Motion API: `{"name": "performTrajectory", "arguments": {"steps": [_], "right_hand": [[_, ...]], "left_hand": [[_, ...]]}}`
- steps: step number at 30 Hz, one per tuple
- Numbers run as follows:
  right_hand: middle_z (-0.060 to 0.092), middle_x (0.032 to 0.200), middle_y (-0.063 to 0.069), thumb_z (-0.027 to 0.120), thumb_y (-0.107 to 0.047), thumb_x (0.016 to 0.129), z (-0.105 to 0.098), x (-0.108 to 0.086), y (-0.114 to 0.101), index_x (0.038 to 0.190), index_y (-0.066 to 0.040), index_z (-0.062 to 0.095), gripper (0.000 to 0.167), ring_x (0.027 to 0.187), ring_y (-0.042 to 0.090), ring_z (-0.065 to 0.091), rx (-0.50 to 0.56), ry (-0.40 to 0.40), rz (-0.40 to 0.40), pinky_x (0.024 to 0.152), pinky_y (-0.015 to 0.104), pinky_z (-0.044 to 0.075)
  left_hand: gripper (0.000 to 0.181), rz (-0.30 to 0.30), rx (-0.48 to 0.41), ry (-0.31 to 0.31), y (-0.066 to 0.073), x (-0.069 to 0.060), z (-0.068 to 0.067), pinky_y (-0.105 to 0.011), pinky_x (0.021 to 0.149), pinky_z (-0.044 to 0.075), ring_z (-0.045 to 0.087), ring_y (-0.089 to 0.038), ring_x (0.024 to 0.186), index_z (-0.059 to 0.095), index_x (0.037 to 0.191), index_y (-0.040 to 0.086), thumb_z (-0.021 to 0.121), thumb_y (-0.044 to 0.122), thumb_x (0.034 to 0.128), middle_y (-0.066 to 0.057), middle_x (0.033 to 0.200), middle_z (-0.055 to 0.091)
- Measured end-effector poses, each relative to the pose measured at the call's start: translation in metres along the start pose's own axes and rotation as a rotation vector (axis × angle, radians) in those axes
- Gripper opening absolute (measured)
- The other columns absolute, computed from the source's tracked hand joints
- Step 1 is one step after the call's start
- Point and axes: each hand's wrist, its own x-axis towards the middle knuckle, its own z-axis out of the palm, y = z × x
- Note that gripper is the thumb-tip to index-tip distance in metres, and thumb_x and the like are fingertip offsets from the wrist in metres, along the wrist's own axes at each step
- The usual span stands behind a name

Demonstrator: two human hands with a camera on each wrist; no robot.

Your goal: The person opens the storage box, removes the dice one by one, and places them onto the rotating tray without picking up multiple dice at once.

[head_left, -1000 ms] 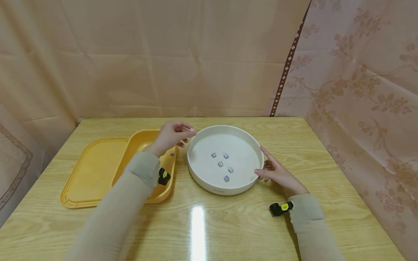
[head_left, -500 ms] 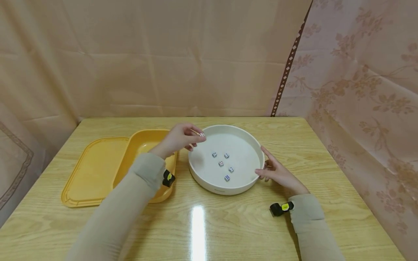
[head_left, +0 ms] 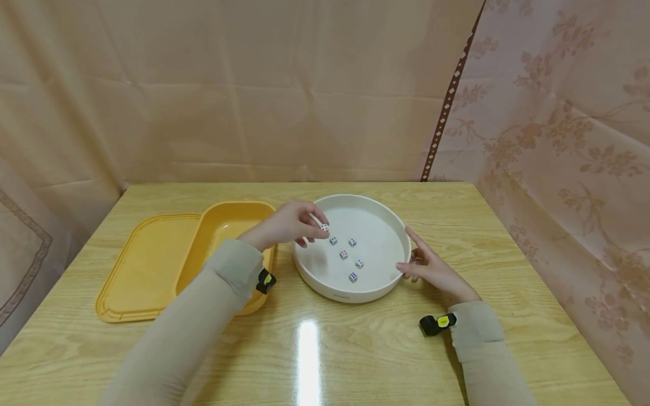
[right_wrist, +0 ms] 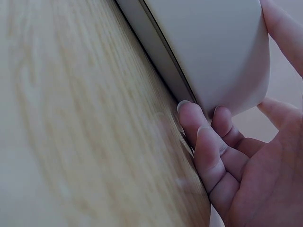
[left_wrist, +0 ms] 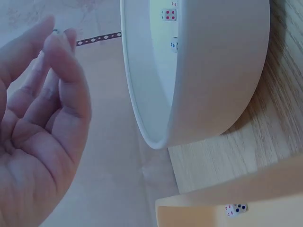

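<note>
A white die with red pips [head_left: 324, 227] is pinched between the thumb and fingers of my left hand [head_left: 286, 223], above the left part of a round white tray [head_left: 350, 295]. On the tray floor lie several white dice, among them one with red pips [head_left: 343, 255] and one with blue pips [head_left: 352, 277]. My right hand [head_left: 431, 268] grips the tray's right side, thumb and index finger at the rim. In the right wrist view its other fingers curl under the tray's wall [right_wrist: 213, 47]. The left wrist view mostly hides the pinched die behind the fingertips.
A yellow box [head_left: 223, 207] stands left of the tray, partly under my left forearm. The left wrist view shows a die [left_wrist: 236, 209] inside it. A flat yellow lid [head_left: 147, 270] lies at the box's left. Curtains hang behind the wooden table [head_left: 376, 355].
My left hand has moved right and slightly toward me with the die, from beside the tray's left rim to over its inside. The right hand and tray stay practically still.
</note>
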Motion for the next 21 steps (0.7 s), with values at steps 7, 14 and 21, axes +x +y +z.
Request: {"name": "performTrajectory", "arguments": {"steps": [7,14,21], "right_hand": [[0.055,0.100,0.012,0.069,-0.022,0.094,0.0008,0.0018,0.0019,0.160,-0.023,0.001,0.095,0.076,0.015,0.058,0.000,0.002,-0.008,0.066,0.027,0.050],[0.053,0.101,0.013,0.071,-0.026,0.093,0.0009,0.0016,0.0034,0.160,-0.026,0.002,0.096,0.078,0.016,0.058,0.017,-0.001,0.027,0.066,0.025,0.051],[0.050,0.100,0.011,0.071,-0.025,0.093,-0.0003,0.0020,0.0038,0.160,-0.027,0.002,0.097,0.079,0.015,0.058,0.046,0.000,0.021,0.066,0.024,0.050]], "left_hand": [[0.028,-0.004,0.081,-0.062,0.0023,-0.0024,0.0008,-0.029,0.067,0.058,0.065,-0.025,0.081,0.067,0.111,0.007,0.076,0.021,0.0887,-0.013,0.098,0.074],[0.025,-0.013,0.098,-0.073,0.0003,-0.0045,0.0040,-0.029,0.064,0.058,0.065,-0.025,0.078,0.067,0.109,0.007,0.076,0.019,0.0882,-0.009,0.092,0.074],[0.024,-0.026,0.120,-0.082,0.0009,-0.0054,0.0034,-0.029,0.064,0.058,0.066,-0.027,0.080,0.067,0.107,0.008,0.077,0.019,0.0877,-0.005,0.088,0.074]]}}
